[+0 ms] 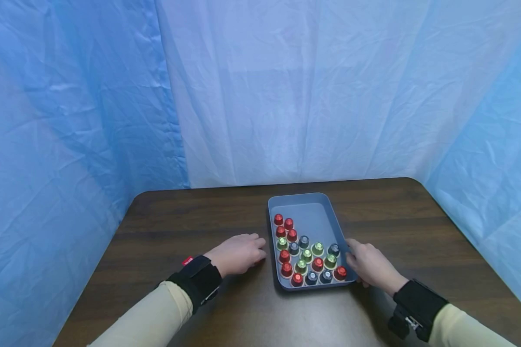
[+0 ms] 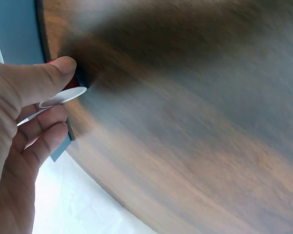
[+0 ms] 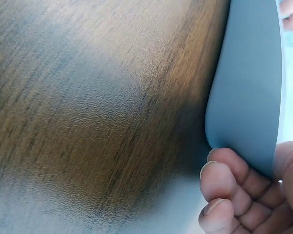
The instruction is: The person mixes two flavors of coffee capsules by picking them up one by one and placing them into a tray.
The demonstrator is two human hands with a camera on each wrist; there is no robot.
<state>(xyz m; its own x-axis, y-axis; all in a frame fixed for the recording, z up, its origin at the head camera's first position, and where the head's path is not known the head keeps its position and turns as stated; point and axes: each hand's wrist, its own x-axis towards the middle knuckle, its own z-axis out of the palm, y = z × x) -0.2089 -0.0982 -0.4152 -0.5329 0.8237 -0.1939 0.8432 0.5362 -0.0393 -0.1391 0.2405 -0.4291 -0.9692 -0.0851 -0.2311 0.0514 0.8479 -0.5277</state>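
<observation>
A blue-grey tray lies on the table, with red, green and dark blue coffee capsules standing lid-down in its left and near parts. My left hand is just left of the tray, low over the table. Between its thumb and fingers it pinches a red coffee capsule, whose pale round lid shows in the left wrist view while the fingers hide most of its body. At the tray's near right corner, my right hand grips the wall, thumb by the rim and fingers curled under the outside.
The dark wooden table stretches out on both sides of the tray. Light blue sheets hang behind it and at the left and right. The bare far right part of the tray floor holds no capsules.
</observation>
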